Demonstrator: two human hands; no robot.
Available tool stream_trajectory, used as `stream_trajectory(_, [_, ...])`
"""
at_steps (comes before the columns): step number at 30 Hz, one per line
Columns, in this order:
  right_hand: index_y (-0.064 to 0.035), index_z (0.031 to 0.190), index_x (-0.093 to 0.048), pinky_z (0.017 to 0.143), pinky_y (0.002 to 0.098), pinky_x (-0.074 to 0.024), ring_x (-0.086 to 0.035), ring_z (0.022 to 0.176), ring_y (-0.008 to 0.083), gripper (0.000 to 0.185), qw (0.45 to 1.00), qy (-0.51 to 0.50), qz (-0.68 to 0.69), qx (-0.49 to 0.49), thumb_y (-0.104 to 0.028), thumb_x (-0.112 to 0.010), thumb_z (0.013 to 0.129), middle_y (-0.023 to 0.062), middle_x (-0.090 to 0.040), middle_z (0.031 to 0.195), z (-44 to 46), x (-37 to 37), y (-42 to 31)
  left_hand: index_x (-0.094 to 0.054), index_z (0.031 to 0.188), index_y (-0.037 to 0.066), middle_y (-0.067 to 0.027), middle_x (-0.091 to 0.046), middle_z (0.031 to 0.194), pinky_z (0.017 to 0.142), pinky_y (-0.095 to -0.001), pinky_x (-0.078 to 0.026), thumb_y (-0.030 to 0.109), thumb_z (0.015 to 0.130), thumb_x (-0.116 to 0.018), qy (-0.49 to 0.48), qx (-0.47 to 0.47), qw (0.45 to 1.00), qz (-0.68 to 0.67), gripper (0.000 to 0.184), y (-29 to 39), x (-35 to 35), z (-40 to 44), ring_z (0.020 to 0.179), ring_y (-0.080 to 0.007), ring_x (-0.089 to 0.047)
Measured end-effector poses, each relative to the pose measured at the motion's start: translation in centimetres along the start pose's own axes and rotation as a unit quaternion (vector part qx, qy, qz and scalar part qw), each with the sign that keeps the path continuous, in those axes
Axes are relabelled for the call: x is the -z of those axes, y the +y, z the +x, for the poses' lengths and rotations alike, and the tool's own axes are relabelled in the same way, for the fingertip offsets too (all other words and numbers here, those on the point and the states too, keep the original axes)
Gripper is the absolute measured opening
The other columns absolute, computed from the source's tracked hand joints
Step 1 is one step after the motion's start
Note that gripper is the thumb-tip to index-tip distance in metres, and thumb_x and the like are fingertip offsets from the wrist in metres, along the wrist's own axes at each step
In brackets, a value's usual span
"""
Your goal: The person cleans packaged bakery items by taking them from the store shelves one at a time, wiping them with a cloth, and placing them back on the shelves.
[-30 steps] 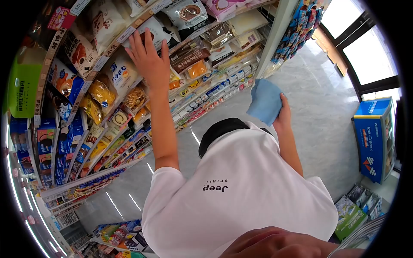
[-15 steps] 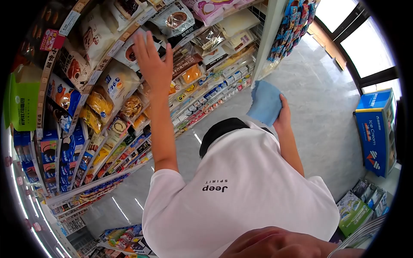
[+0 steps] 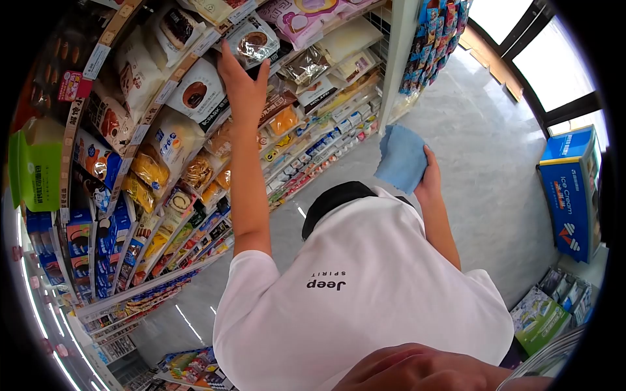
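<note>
In the head view my left hand (image 3: 244,81) reaches up to the shelf at the upper left. Its thumb and fingers are around the lower edge of a silver-and-black bread package (image 3: 254,40) with a round chocolate bun pictured on it. Just beside the hand lies a similar white-and-black bread package (image 3: 195,93). A light blue cloth (image 3: 402,156) hangs from my right hand (image 3: 428,176), pinched at its edge, out over the grey floor. Some fingers of both hands are hidden behind what they hold.
Packaged breads and snacks fill the tiered shelf (image 3: 147,114). A green box (image 3: 39,163) stands at its far left. Hanging blue-and-red packets (image 3: 433,39) line the shelf end. A blue ice cream freezer (image 3: 567,195) stands at the right, below glass doors (image 3: 548,58).
My left hand has moved from over the white-and-black package, fingers spread, up and right to the silver-and-black package, fingers closing around its edge. The right hand keeps the blue cloth nearly still.
</note>
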State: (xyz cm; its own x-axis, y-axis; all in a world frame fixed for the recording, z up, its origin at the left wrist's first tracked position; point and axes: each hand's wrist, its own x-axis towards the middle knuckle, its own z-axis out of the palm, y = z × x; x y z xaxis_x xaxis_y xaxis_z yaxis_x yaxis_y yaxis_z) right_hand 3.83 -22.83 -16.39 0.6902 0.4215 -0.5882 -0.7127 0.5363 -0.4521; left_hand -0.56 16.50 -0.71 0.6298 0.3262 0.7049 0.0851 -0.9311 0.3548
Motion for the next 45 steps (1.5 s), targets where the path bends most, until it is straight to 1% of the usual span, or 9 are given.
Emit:
stream_trajectory(6, [0.0005,0.138,-0.048,0.104,0.0441,-0.0486,-0.061,0.12,0.0296,0.051,1.0,-0.004,0.004,-0.004,-0.037,-0.046,0.103,0.0153,-0.06,0.134,0.1,0.2,-0.4,-0.024,0.155,0.011,-0.0317,-0.043,0.137,0.099,-0.0516,-0.044,0.029,0.093,-0.07,-0.054,0.049,0.996,0.056,0.08,0.2,0.6,0.7,0.12,-0.0493,-0.051])
stream_trajectory(12, [0.0002,0.137,-0.05,0.105,0.0434,-0.048,-0.061,0.12,0.0291,0.05,1.0,0.003,0.01,0.001,-0.036,-0.047,0.103,0.015,-0.06,0.133,1.0,1.1,-1.2,-0.033,0.151,0.008,-0.0251,-0.049,0.135,0.1,-0.0494,-0.044,0.031,0.091,-0.071,-0.006,0.047,0.998,0.05,0.074,-0.2,0.3,1.0,0.121,-0.0447,-0.052])
stream_trajectory(18, [-0.0005,0.136,-0.051,0.105,0.044,-0.048,-0.061,0.12,0.0287,0.049,1.0,0.015,0.019,-0.002,-0.036,-0.047,0.103,0.015,-0.061,0.133,0.9,1.3,-1.9,-0.039,0.147,0.002,-0.0251,-0.048,0.139,0.107,-0.047,-0.039,0.034,0.088,-0.075,0.003,0.139,0.99,-0.016,0.076,0.7,1.1,2.0,0.128,-0.0413,-0.048])
stream_trajectory(26, [0.0,0.137,-0.051,0.105,0.0436,-0.0486,-0.061,0.121,0.0282,0.05,1.0,0.017,0.014,-0.007,-0.036,-0.046,0.103,0.0146,-0.061,0.134,1.8,2.0,-2.5,-0.036,0.153,0.006,-0.0215,-0.04,0.152,0.115,-0.0432,-0.033,0.031,0.09,-0.075,0.001,0.188,0.976,-0.106,0.078,3.5,2.7,-0.3,0.137,-0.034,-0.043])
stream_trajectory(33, [0.0,0.137,-0.05,0.106,0.0438,-0.0482,-0.061,0.12,0.0286,0.05,1.0,0.019,0.007,-0.01,-0.036,-0.047,0.102,0.0151,-0.06,0.134,2.2,0.9,-3.0,-0.033,0.154,0.003,-0.0163,-0.039,0.154,0.115,-0.0389,-0.035,0.009,0.086,-0.075,0.032,0.259,0.873,-0.411,0.08,8.7,2.8,-7.4,0.136,-0.0265,-0.045])
stream_trajectory(37, [0.0,0.138,-0.05,0.105,0.0433,-0.0484,-0.061,0.119,0.028,0.052,0.999,-0.022,-0.009,-0.04,-0.037,-0.051,0.102,0.0146,-0.06,0.133,2.5,0.3,-2.7,-0.036,0.152,0.004,-0.0076,-0.043,0.152,0.117,-0.0364,-0.032,0.006,0.086,-0.07,-0.002,0.366,0.691,-0.623,0.074,11.3,0.9,-12.1,0.138,-0.0226,-0.042])
stream_trajectory(39, [-0.0005,0.138,-0.049,0.103,0.0426,-0.0491,-0.062,0.118,0.0267,0.053,0.997,-0.045,-0.018,-0.065,-0.038,-0.053,0.102,0.0137,-0.061,0.133,1.8,-1.3,-2.4,-0.04,0.151,0.012,-0.0099,-0.039,0.153,0.114,-0.0418,-0.037,0.019,0.09,-0.069,-0.023,0.429,0.627,-0.65,0.068,13.1,-1.0,-13.9,0.14,-0.0252,-0.039])
stream_trajectory(42, [-0.0012,0.139,-0.049,0.105,0.0401,-0.0475,-0.061,0.12,0.0256,0.054,0.991,-0.093,-0.033,-0.089,-0.039,-0.055,0.101,0.0134,-0.06,0.134,1.2,-2.3,-1.7,-0.034,0.154,0.017,-0.0111,-0.041,0.151,0.114,-0.0413,-0.036,0.01,0.087,-0.072,-0.061,0.417,0.659,-0.623,0.077,14.4,-4.8,-17.0,0.139,-0.0245,-0.04])
stream_trajectory(45, [-0.0024,0.139,-0.049,0.105,0.0381,-0.0468,-0.06,0.12,0.0235,0.055,0.984,-0.127,-0.016,-0.121,-0.041,-0.055,0.101,0.0122,-0.06,0.134,-0.1,-3.2,-1.8,-0.026,0.157,0.014,-0.0129,-0.042,0.149,0.113,-0.0404,-0.036,0.0,0.083,-0.074,-0.072,0.39,0.705,-0.588,0.089,17.3,-5.9,-16.8,0.137,-0.0241,-0.042])
